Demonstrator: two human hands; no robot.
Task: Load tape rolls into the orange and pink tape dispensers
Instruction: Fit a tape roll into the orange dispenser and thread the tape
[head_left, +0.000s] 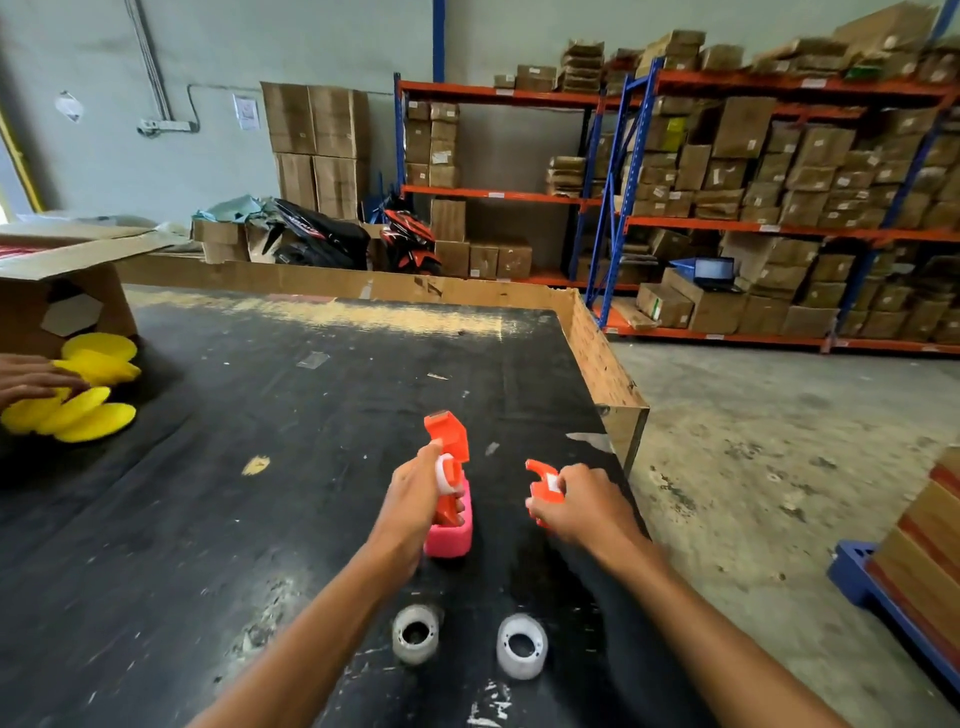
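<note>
My left hand (413, 501) grips the body of the orange tape dispenser (450, 439), lifted above the black table; a white round part sits at its middle by my thumb. The pink tape dispenser (451, 535) lies on the table right under it. My right hand (582, 501) holds a separate orange piece (543, 480), apart from the dispenser body and to its right. Two clear tape rolls stand on the table near me: one tape roll (415, 634) on the left and another tape roll (522, 645) on the right.
Yellow round pads (85, 392) lie at the table's left, with another person's hand (31, 382) on them beside an open cardboard box (62, 291). A cardboard wall (597, 353) borders the table's far and right edges. Shelving with boxes stands beyond; a blue pallet (883, 597) is at right.
</note>
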